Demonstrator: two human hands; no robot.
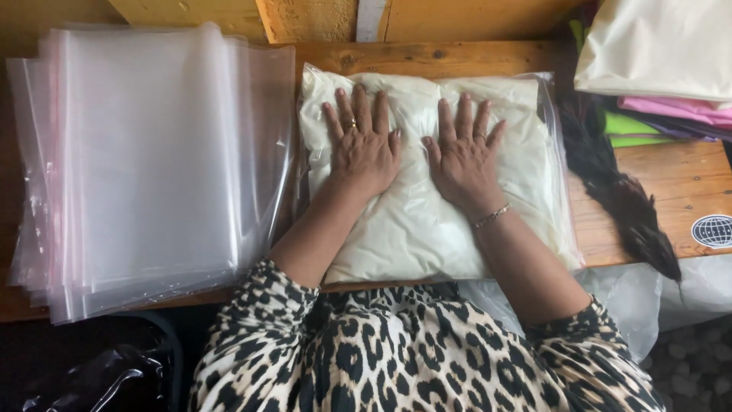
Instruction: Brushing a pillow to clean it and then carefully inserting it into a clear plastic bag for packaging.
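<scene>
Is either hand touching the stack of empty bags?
No, the left hand and right hand both lie flat on the filled bag, with the stack of empty bags apart to the left.

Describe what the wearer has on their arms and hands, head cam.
Both arms are bare from the forearm down, with leopard-print sleeves in black, brown and cream pushed up near the elbows. The left hand has a gold-coloured ring on one finger. The right hand also has a ring, and a thin bracelet sits at that wrist.
</scene>
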